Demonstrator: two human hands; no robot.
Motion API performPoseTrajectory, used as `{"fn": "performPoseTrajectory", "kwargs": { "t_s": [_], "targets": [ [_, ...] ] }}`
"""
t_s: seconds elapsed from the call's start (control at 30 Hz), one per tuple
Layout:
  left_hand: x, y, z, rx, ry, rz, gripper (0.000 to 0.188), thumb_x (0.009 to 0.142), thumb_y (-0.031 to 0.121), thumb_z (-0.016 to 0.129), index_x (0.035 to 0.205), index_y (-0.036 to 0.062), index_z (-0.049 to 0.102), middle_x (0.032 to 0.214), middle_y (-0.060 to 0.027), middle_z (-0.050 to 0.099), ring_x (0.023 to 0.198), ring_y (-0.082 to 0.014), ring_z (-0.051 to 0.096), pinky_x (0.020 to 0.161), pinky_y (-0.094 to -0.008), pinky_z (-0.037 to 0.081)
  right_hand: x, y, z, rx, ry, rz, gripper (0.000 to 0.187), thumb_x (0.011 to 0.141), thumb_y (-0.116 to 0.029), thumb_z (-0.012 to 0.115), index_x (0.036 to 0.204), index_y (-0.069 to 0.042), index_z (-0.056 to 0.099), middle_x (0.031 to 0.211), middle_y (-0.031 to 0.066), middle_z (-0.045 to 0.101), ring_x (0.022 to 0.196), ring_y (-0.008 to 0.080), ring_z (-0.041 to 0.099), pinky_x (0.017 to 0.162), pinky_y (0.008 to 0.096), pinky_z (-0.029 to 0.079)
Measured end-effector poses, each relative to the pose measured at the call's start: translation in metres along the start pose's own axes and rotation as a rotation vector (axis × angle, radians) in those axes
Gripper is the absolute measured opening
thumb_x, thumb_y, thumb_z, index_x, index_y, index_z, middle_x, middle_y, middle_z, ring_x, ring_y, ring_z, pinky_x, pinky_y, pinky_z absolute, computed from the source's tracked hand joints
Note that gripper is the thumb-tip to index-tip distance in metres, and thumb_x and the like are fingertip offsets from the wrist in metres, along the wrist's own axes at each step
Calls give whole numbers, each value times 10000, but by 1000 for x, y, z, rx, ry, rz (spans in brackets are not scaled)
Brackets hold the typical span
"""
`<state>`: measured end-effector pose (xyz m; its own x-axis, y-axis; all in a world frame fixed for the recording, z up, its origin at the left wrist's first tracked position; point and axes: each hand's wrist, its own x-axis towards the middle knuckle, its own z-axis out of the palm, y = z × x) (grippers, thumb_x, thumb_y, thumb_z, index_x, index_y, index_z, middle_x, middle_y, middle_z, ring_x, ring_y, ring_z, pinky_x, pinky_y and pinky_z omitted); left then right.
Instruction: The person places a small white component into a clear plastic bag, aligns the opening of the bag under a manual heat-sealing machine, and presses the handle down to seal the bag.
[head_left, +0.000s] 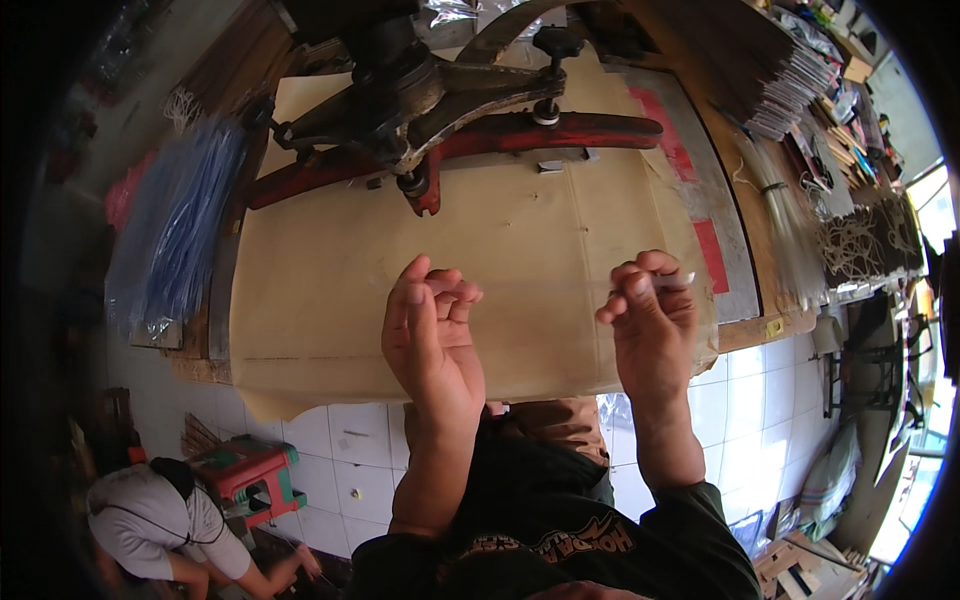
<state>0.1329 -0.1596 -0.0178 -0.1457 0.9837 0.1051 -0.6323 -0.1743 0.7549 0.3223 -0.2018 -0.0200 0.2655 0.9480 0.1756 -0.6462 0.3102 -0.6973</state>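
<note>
My left hand [436,345] is raised over the tan sheet covering [320,290] of the table, its thumb and fingertips pinched together. To its right, my right hand [655,325] is closed in a similar pinch. A thin clear plastic strip [681,281] pokes out past the right fingers with a whitish end. Between the hands the strip is so faint that I can barely trace it toward the left fingertips. Beyond both hands stands a dark metal press [440,90] with a curved red bar [560,132] low over the sheet.
Bluish clear plastic strips [175,225] hang bundled at the left table edge. Another pale bundle [785,220] lies at the right, near stacked strips [790,95]. A red and green stool [245,470] and a crouching person [170,520] are on the tiled floor, lower left.
</note>
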Motion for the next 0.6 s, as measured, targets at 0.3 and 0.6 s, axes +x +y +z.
{"fn": "performPoseTrajectory", "kwargs": {
  "t_s": [0.3,0.6],
  "targets": [
    [16,20,-12,-3,-1,61,288,1020,162,628,1261,7,606,1068,-136,717,916,-205,706,880,-368,577,21,-16,23,-172,115,-1,269,1081,-171,526,1264,9,608,1069,140,710,842,169,711,786,342,619],
    [104,64,-39,791,-378,-244,247,992,142,677,1108,-74,699,891,-71,706,763,-129,679,707,-245,559,88,0,53,-977,-80,224,223,980,-109,639,1115,61,688,867,113,721,714,172,712,663,296,582]
  ]
}}
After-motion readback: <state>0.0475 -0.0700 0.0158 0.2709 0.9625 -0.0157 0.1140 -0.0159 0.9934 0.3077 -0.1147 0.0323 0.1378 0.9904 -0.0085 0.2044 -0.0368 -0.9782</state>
